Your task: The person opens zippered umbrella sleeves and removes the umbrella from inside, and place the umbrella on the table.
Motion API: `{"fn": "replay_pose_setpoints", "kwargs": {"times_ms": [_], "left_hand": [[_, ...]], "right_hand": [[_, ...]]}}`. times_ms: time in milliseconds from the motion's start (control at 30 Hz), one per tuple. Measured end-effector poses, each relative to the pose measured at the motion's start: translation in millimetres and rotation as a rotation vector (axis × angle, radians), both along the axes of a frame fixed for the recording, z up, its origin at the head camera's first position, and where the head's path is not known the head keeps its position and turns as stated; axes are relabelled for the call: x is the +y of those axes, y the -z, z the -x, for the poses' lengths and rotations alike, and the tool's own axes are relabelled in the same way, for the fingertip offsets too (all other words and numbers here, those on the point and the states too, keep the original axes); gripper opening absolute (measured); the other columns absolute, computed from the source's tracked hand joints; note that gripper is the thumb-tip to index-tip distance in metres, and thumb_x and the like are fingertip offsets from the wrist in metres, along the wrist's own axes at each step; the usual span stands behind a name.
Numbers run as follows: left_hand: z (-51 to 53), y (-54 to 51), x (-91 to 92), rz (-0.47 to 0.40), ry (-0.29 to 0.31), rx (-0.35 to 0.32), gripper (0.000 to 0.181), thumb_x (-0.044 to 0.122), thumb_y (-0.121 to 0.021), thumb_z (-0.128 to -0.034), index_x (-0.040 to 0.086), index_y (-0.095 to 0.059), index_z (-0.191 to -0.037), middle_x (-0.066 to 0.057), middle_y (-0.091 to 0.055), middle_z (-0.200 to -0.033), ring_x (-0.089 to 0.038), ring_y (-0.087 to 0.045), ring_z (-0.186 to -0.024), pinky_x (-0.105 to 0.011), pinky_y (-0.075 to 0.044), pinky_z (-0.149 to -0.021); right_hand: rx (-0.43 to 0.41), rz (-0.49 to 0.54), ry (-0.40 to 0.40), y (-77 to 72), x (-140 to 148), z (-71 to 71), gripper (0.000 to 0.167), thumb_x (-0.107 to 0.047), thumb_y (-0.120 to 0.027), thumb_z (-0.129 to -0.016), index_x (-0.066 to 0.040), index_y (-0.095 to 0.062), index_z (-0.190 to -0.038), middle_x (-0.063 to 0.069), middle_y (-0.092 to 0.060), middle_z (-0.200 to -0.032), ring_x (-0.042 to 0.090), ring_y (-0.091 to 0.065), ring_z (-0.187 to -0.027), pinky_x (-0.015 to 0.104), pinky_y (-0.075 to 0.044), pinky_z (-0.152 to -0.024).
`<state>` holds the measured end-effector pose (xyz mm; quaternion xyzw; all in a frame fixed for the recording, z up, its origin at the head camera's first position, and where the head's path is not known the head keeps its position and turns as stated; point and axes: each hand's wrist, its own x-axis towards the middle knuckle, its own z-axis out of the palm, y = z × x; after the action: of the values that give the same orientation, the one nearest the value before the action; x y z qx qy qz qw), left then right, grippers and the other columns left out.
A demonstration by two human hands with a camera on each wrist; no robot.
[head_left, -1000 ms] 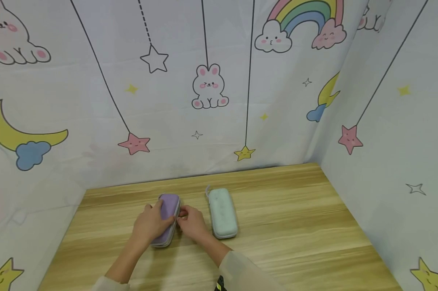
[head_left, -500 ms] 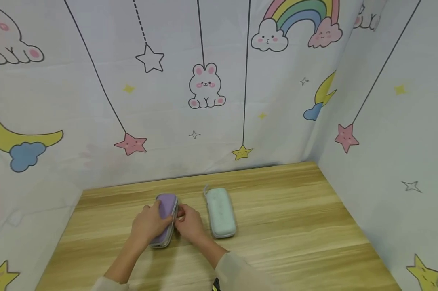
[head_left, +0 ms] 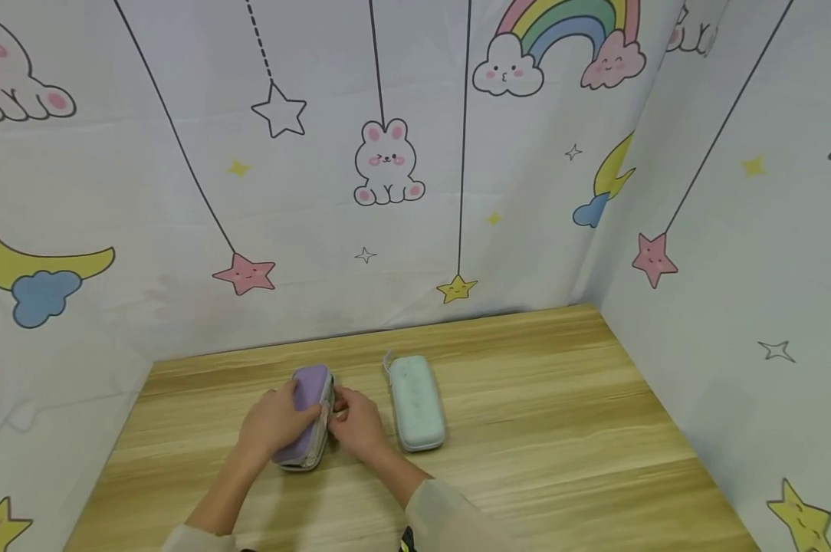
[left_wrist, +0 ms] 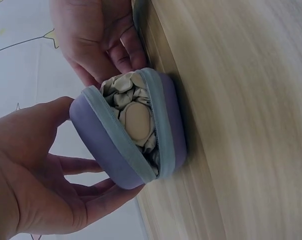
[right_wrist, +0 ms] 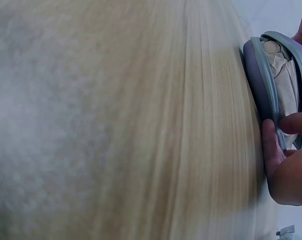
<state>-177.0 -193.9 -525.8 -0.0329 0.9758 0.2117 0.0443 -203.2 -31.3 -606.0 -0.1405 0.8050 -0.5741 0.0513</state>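
Note:
A purple zip case lies tilted on the table's left part. My left hand grips it from the left, thumb on top and fingers over the far side. At its right edge my right hand has its fingers curled at the zipper rim. In the left wrist view the case gapes between its pale zipper bands, showing crumpled beige material with a rounded beige piece. The right wrist view shows the right thumb and fingers pinching the rim of the case; the zipper pull is not visible.
A mint green case with a wrist loop lies closed to the right of the right hand, on the wood-grain table. Printed white cloth stands behind the table and along its sides.
The purple case's side gap has widened, with beige contents now showing. Both hands and the case appear slightly farther left, as the whole head view has also shifted.

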Motion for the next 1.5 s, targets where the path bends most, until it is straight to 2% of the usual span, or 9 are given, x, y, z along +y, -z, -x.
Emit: {"fn": "replay_pose_setpoints", "kwargs": {"times_ms": [200, 433, 667, 933, 1067, 1267, 1500], "left_hand": [[3.3, -1.9, -12.5, -0.089, 0.023, -0.017, 0.081, 0.040, -0.068, -0.0993, -0.020, -0.044, -0.148, -0.042, -0.060, -0.133, -0.047, -0.069, -0.106, -0.054, -0.060, -0.078], [3.8, -3.6, -27.5, -0.263, 0.007, -0.089, 0.082, 0.041, -0.066, -0.1033, -0.018, -0.039, -0.153, -0.037, -0.067, -0.123, -0.033, -0.073, -0.097, -0.043, -0.062, -0.072], [2.0, -1.6, -36.0, -0.362, -0.002, -0.108, 0.080, 0.042, -0.066, -0.1039, -0.014, -0.038, -0.155, -0.034, -0.068, -0.124, -0.033, -0.073, -0.100, -0.043, -0.062, -0.075], [-1.9, 0.2, -49.7, -0.573, -0.041, -0.187, 0.076, 0.040, -0.059, -0.1086, -0.009, -0.031, -0.161, -0.037, -0.058, -0.136, -0.033, -0.070, -0.109, -0.043, -0.062, -0.080], [-2.0, 3.3, -54.2, -0.624, -0.063, -0.197, 0.073, 0.040, -0.057, -0.1098, -0.006, -0.031, -0.161, -0.037, -0.056, -0.140, -0.033, -0.068, -0.113, -0.044, -0.062, -0.082], [-1.3, 9.0, -62.1, -0.669, -0.080, -0.190, 0.071, 0.040, -0.053, -0.1114, -0.006, -0.030, -0.161, -0.034, -0.056, -0.140, -0.029, -0.068, -0.108, -0.042, -0.061, -0.080], [-2.2, 15.0, -73.4, -0.769, -0.079, -0.203, 0.067, 0.037, -0.041, -0.1148, -0.007, -0.025, -0.163, -0.034, -0.050, -0.142, -0.032, -0.064, -0.106, -0.043, -0.059, -0.081]], "right_hand": [[-0.008, 0.008, -0.011, 0.6, -0.4, 0.6, 0.055, 0.005, -0.071, -0.089, 0.004, -0.062, -0.143, 0.007, -0.071, -0.103, -0.001, -0.062, -0.076, 0.018, -0.054, -0.063], [-0.034, 0.052, -0.030, 1.7, 0.3, 0.4, 0.058, 0.007, -0.070, -0.090, 0.006, -0.058, -0.146, 0.008, -0.069, -0.104, 0.001, -0.065, -0.071, 0.021, -0.056, -0.058], [-0.037, 0.052, -0.025, 2.0, 0.2, 0.1, 0.057, 0.007, -0.070, -0.089, 0.006, -0.059, -0.146, 0.008, -0.069, -0.103, 0.000, -0.063, -0.071, 0.020, -0.056, -0.058], [-0.012, 0.030, -0.027, 2.0, 0.3, -0.1, 0.056, 0.006, -0.070, -0.089, 0.006, -0.060, -0.144, 0.009, -0.070, -0.104, 0.000, -0.064, -0.070, 0.020, -0.055, -0.059], [-0.010, 0.029, -0.025, 1.3, 0.6, -0.4, 0.056, 0.006, -0.070, -0.089, 0.006, -0.060, -0.144, 0.009, -0.070, -0.104, 0.000, -0.065, -0.070, 0.020, -0.055, -0.059], [-0.018, 0.022, -0.023, 1.4, 0.3, 0.2, 0.057, 0.006, -0.069, -0.089, 0.006, -0.060, -0.145, 0.009, -0.070, -0.104, 0.000, -0.065, -0.070, 0.019, -0.055, -0.059], [-0.012, 0.022, -0.022, 2.5, 0.0, 0.2, 0.057, 0.006, -0.070, -0.089, 0.005, -0.060, -0.145, 0.008, -0.070, -0.104, 0.001, -0.065, -0.070, 0.020, -0.055, -0.059]]}}
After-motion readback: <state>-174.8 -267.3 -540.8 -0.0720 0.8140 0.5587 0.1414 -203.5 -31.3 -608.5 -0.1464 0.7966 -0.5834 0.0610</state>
